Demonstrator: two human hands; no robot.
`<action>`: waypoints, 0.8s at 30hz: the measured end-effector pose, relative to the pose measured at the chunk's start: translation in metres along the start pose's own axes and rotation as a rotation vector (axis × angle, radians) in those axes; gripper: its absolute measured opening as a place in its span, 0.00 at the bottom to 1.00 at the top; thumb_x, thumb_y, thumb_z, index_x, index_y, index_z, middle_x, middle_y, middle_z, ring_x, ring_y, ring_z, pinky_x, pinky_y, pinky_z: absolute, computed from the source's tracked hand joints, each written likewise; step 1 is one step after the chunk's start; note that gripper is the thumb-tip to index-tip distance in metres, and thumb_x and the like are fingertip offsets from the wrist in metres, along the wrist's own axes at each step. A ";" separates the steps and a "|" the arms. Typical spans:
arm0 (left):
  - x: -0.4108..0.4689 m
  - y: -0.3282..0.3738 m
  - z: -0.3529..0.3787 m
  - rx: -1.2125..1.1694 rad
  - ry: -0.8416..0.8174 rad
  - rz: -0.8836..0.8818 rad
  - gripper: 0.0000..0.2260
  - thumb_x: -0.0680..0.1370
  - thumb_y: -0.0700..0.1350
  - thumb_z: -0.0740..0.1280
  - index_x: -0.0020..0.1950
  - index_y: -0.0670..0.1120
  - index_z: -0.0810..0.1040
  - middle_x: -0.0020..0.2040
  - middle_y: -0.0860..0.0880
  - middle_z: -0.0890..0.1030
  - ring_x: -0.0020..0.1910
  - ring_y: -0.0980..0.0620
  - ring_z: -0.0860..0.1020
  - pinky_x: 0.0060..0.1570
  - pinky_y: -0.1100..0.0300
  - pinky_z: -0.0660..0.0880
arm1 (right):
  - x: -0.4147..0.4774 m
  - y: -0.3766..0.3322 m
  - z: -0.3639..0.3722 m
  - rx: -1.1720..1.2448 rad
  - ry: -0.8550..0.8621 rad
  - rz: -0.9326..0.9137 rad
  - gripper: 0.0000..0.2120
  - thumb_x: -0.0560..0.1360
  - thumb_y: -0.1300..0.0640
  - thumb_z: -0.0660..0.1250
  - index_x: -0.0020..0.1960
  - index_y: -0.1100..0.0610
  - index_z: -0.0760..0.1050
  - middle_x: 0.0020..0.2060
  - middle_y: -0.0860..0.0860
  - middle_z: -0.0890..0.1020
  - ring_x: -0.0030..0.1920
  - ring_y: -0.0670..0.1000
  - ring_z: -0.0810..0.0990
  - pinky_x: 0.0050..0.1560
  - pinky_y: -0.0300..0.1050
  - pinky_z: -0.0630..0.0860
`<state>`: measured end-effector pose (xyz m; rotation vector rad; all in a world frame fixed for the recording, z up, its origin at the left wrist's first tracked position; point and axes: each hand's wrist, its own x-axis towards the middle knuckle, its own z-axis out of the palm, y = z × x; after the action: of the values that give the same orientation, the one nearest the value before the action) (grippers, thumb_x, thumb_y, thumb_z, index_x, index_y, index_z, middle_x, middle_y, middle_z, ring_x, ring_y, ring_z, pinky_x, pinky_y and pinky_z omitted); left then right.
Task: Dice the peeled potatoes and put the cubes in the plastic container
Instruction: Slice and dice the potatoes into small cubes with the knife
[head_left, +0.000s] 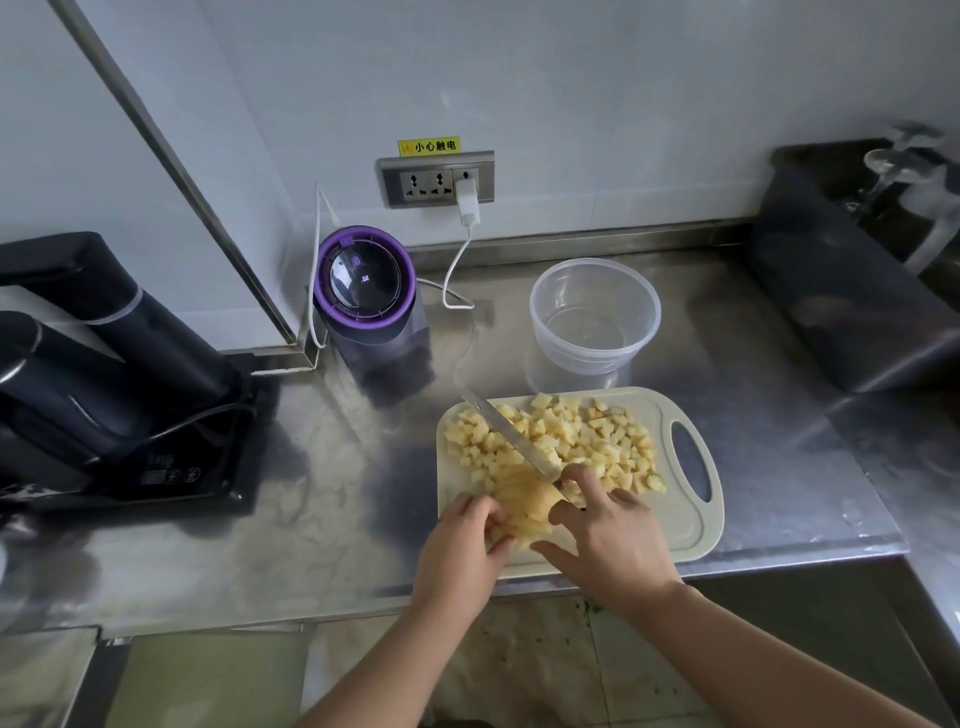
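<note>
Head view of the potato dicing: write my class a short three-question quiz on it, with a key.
1. True or false: the clear round plastic container stands on the beige plastic cutting board.
2. Which hand holds the steel knife while the other steadies the peeled potato? A: left hand. B: right hand.
3. Fill in: the pale yellow potato cubes lie on the board; the container is ____.
Key: 1 false; 2 B; 3 empty.

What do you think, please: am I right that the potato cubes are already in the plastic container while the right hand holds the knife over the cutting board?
Not quite: the head view shows the plastic container empty, with the potato cubes piled on the cutting board. The rest stands: the right hand holds the knife over that board.
</note>
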<state>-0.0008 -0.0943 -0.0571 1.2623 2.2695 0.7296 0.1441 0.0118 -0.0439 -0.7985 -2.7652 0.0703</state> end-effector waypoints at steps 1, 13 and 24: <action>-0.001 -0.001 0.000 -0.002 0.006 0.009 0.10 0.75 0.47 0.70 0.55 0.49 0.76 0.51 0.58 0.73 0.48 0.57 0.76 0.48 0.62 0.75 | -0.002 0.002 -0.001 -0.010 -0.003 -0.006 0.17 0.57 0.41 0.81 0.36 0.51 0.81 0.51 0.49 0.73 0.22 0.48 0.71 0.28 0.39 0.72; -0.007 -0.010 0.001 0.093 -0.040 0.095 0.07 0.78 0.48 0.67 0.56 0.51 0.77 0.55 0.56 0.72 0.52 0.55 0.77 0.50 0.59 0.75 | 0.011 0.003 0.008 -0.013 0.005 0.013 0.17 0.57 0.45 0.83 0.36 0.53 0.80 0.52 0.50 0.71 0.22 0.50 0.72 0.27 0.42 0.75; -0.006 -0.006 -0.006 0.172 -0.103 0.107 0.10 0.80 0.49 0.64 0.60 0.53 0.77 0.59 0.57 0.70 0.55 0.54 0.75 0.57 0.60 0.73 | 0.009 0.019 -0.015 0.085 0.022 0.014 0.12 0.62 0.54 0.81 0.41 0.53 0.80 0.51 0.53 0.77 0.24 0.55 0.77 0.22 0.42 0.72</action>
<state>-0.0054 -0.1032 -0.0551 1.4750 2.2334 0.5009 0.1506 0.0329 -0.0290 -0.7922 -2.7161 0.1799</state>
